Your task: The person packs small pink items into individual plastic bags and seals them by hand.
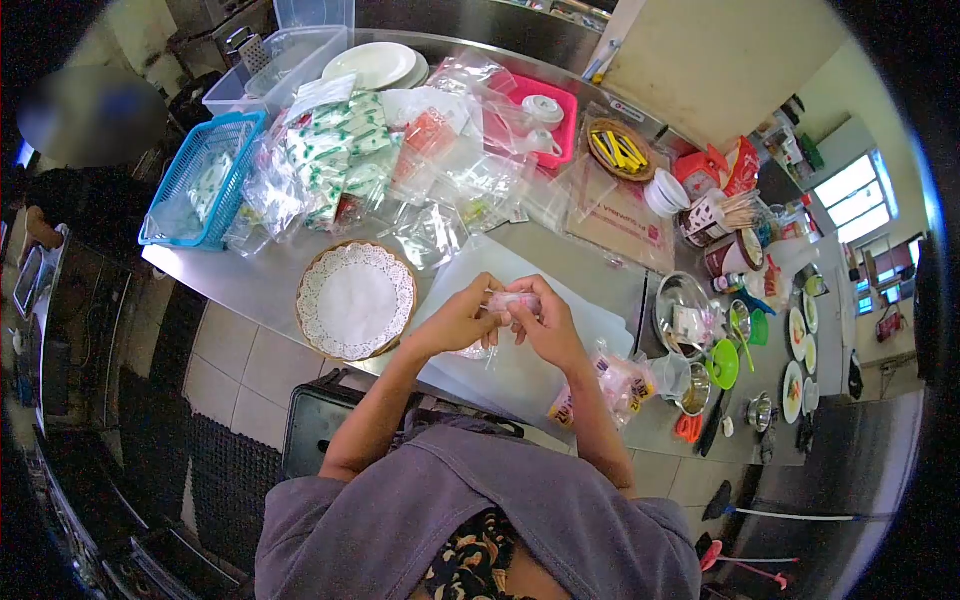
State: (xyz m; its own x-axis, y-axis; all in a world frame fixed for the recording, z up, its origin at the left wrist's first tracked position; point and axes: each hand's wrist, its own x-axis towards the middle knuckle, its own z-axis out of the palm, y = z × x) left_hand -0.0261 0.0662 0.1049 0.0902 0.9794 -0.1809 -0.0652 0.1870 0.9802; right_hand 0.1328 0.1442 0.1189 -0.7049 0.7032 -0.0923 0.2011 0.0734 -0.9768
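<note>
Both my hands meet over a white cutting board [570, 280] on the steel counter. Between them is a small pinkish item in clear plastic [514, 300], its exact kind hard to make out. The fingers of my left hand [462, 318] are closed at its left end. My right hand [548, 325] pinches its right side. Under my right forearm lies a plastic bag with pink contents and yellow print [625, 388]. A round basket lined with a white lace doily [357, 300] sits left of my left hand.
Plastic packets [340, 150] pile up at the back, near a blue basket [205, 180] and a pink tray [560, 100]. To the right stand a glass bowl [672, 318], a green bowl [722, 365], a black-handled knife [712, 425] and plates of food [793, 390]. A person is at far left.
</note>
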